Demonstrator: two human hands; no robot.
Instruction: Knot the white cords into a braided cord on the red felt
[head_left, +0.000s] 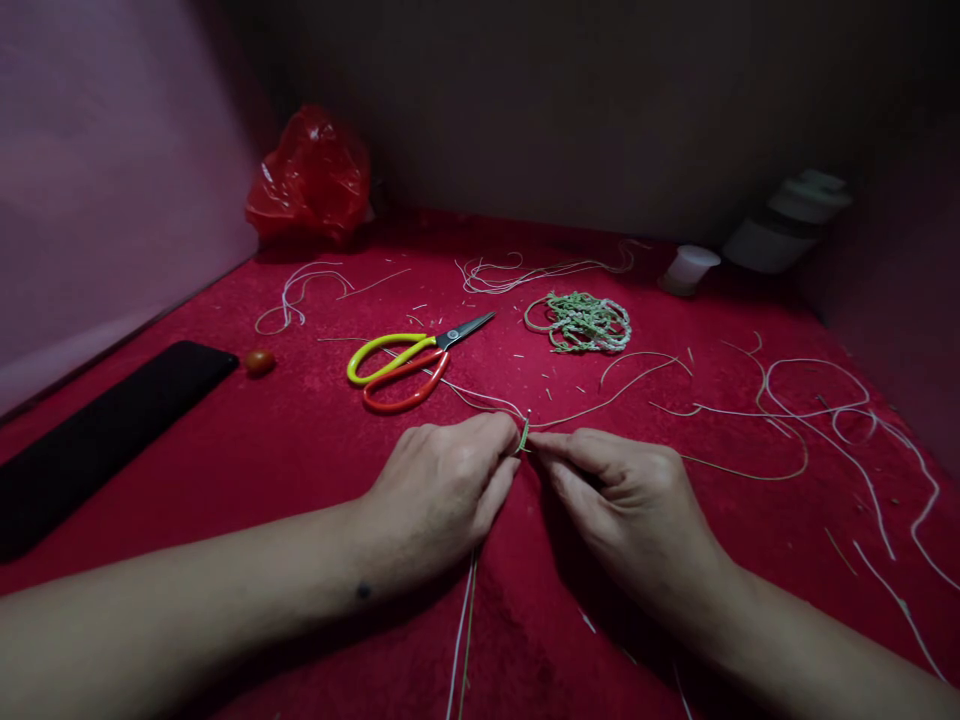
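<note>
Above a red surface [300, 480], the left hand [450, 485] pinches green cordwork [524, 436] steady while the right hand's [637, 500] fingers close at its edge, apparently controlling a strand.

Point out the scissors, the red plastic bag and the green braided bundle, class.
Scissors [397, 382], head view: the red handle's end.
Red plastic bag [311, 180], head view: its middle.
Green braided bundle [589, 325], head view: its middle.

Yellow and orange-red are shown on the scissors' handles [397, 375], deep red on the tabletop [315, 480], bright red on the bag [311, 180], and mottled green-and-white on the braided cord bundle [589, 322].
</note>
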